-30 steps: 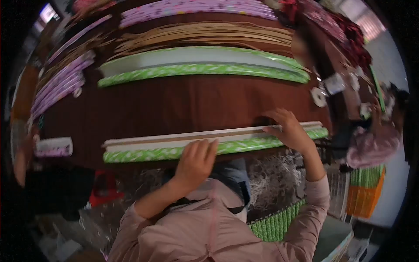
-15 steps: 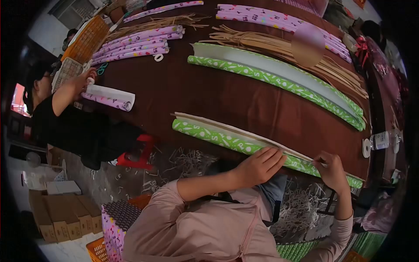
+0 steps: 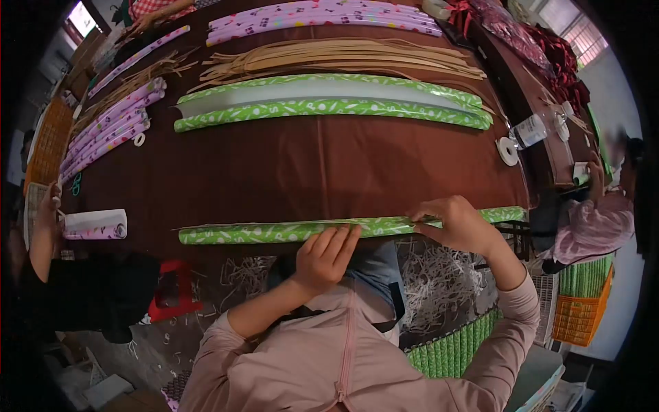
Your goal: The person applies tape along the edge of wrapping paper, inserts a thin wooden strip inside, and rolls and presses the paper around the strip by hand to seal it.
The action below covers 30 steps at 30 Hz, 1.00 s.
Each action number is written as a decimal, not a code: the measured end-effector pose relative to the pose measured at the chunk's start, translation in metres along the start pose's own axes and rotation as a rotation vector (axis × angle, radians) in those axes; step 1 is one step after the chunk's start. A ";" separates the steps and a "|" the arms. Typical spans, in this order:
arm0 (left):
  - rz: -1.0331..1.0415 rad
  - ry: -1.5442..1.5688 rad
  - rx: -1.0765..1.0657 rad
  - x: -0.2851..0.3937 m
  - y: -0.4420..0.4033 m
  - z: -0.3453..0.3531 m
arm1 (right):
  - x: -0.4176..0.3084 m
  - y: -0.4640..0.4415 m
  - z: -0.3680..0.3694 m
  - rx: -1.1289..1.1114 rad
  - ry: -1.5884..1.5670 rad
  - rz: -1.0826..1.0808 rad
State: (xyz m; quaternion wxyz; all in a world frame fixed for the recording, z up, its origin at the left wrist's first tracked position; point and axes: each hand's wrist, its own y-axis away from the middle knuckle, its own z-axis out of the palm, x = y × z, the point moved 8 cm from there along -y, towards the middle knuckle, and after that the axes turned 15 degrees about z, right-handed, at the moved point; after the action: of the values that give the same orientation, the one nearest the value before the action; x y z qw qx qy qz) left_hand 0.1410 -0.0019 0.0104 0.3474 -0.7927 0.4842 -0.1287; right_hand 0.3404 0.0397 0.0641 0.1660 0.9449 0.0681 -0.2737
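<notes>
A roll of green wrapping paper (image 3: 240, 234) with white print lies along the table's near edge, a thin loose edge showing on its far side. My left hand (image 3: 329, 254) rests on the middle of this roll, its fingers stretched out over the top. Farther right, my right hand (image 3: 453, 223) pinches the upper edge of the roll between thumb and fingers; the exact grip is partly hidden. Beyond it, a partly unrolled green sheet (image 3: 329, 93) shows its pale inner side.
Tan strips (image 3: 343, 58) and purple printed rolls (image 3: 322, 17) lie at the back; more purple rolls (image 3: 113, 130) are at left. A white tape roll (image 3: 508, 151) sits by a clear bottle (image 3: 532, 130). Co-workers are at left and right. Paper shreds (image 3: 439, 285) cover the floor.
The view has turned right and levelled out. My left hand is still on the roll; my right hand has moved to grip nearer its middle. The loose strip along the roll shows less.
</notes>
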 end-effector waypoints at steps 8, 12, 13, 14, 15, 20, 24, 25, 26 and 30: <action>-0.008 0.028 0.049 -0.002 0.000 0.000 | -0.005 0.025 0.023 0.208 0.171 -0.085; 0.071 0.171 0.053 0.010 -0.019 -0.038 | -0.011 0.039 0.035 0.433 0.364 -0.206; 0.044 0.137 0.018 0.006 -0.031 -0.043 | -0.014 0.042 0.037 0.471 0.395 -0.233; 0.019 0.102 -0.017 -0.001 -0.046 -0.045 | -0.019 0.046 0.040 0.509 0.426 -0.260; 0.004 0.140 -0.164 -0.011 -0.058 -0.036 | -0.023 0.047 0.043 0.542 0.452 -0.274; -0.037 0.231 -0.475 -0.020 -0.057 0.004 | -0.032 0.047 0.059 0.673 0.465 -0.331; -0.014 0.283 -0.451 -0.015 -0.039 0.007 | -0.029 0.051 0.065 0.778 0.420 -0.290; -0.007 0.270 -0.417 -0.016 -0.036 0.006 | -0.030 0.050 0.068 0.776 0.411 -0.289; -0.006 0.272 -0.428 -0.016 -0.033 0.008 | -0.028 0.051 0.068 0.791 0.370 -0.255; 0.027 0.245 -0.382 -0.012 -0.029 0.008 | -0.030 0.067 0.071 0.873 0.195 -0.099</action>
State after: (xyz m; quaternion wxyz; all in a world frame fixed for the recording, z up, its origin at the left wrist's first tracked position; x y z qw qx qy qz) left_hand 0.1592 0.0205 0.0256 0.1313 -0.8161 0.5487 -0.1252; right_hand 0.2943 -0.0489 0.0420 -0.2685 0.9435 0.0067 -0.1943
